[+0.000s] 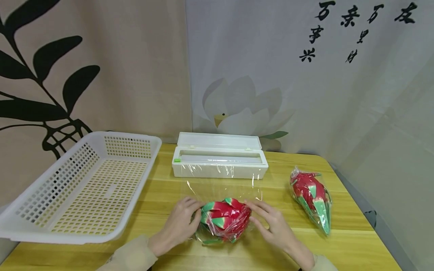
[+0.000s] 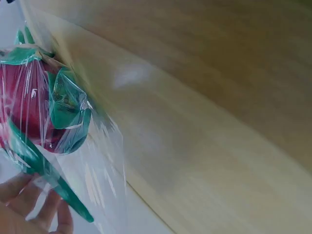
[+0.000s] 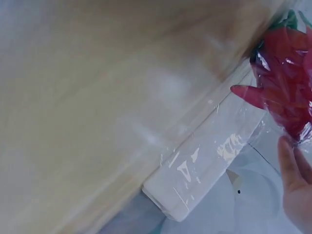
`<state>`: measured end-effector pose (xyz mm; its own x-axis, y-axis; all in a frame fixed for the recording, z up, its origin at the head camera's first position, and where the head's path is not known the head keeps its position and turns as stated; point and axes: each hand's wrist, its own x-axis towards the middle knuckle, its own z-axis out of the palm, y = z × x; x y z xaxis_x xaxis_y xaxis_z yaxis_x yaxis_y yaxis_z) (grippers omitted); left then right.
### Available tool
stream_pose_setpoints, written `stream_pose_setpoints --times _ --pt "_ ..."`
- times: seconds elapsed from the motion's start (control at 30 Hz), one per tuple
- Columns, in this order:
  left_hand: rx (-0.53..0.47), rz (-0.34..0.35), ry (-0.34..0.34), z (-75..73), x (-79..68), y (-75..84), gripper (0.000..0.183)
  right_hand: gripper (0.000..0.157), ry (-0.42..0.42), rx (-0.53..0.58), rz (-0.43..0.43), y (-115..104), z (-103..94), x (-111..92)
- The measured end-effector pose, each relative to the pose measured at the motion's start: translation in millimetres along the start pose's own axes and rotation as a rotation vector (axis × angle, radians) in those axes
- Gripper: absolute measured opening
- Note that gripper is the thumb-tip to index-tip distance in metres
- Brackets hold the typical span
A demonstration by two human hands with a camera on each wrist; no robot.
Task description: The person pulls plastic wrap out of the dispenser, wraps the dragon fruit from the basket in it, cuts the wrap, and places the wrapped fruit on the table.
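Note:
A red dragon fruit [image 1: 226, 218] with green-tipped scales lies on the table, wrapped in clear plastic film. A sheet of this cling film [image 1: 220, 188] stretches from the fruit back to a white cling film dispenser [image 1: 218, 172] with its lid up. At the fruit's left end my left hand [image 1: 179, 221] grips it through the film, thumb and fingers bent. My right hand [image 1: 274, 226] touches the film at the right end with nearly straight fingers. In the left wrist view, film creases over a green scale [image 2: 51, 178] beside the left fingers.
A second film-wrapped dragon fruit [image 1: 312, 197] lies to the right on the wooden table [image 1: 288, 256]. On the left stands a large white perforated basket [image 1: 101, 238]. A printed curtain [image 1: 237, 56] hangs behind the table.

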<state>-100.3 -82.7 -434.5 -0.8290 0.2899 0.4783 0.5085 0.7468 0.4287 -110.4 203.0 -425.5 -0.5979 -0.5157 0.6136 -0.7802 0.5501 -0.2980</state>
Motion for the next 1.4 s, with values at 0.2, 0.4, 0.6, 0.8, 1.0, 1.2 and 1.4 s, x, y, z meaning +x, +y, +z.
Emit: stream_pose_setpoints --times 0.2,0.4,0.6,0.8,1.0,1.2,1.4 --pt "0.052 -0.020 -0.240 -5.2 -5.6 1.5 0.081 0.048 -0.117 -0.131 -0.034 -5 -2.6 -2" --pt "0.070 0.036 -0.313 -5.1 0.6 -4.5 0.113 0.057 -0.142 -0.154 0.067 -6 1.3 5" --pt "0.100 0.053 -0.356 -2.3 12.5 -9.0 0.121 0.061 -0.206 -0.170 0.202 -4 5.7 14" --pt "0.007 -0.039 -0.402 2.7 21.2 -15.0 0.124 0.058 -0.243 -0.108 0.287 -1 8.3 27" --pt "-0.115 -0.163 -0.438 6.8 27.0 -22.0 0.111 0.054 -0.271 -0.032 0.350 8 12.5 39" --pt "-0.133 -0.199 -0.445 7.9 32.4 -28.4 0.104 0.050 -0.284 0.050 0.403 17 17.8 47" --pt "-0.165 -0.214 -0.417 7.7 39.0 -30.6 0.099 0.050 -0.286 0.128 0.508 24 23.2 52"
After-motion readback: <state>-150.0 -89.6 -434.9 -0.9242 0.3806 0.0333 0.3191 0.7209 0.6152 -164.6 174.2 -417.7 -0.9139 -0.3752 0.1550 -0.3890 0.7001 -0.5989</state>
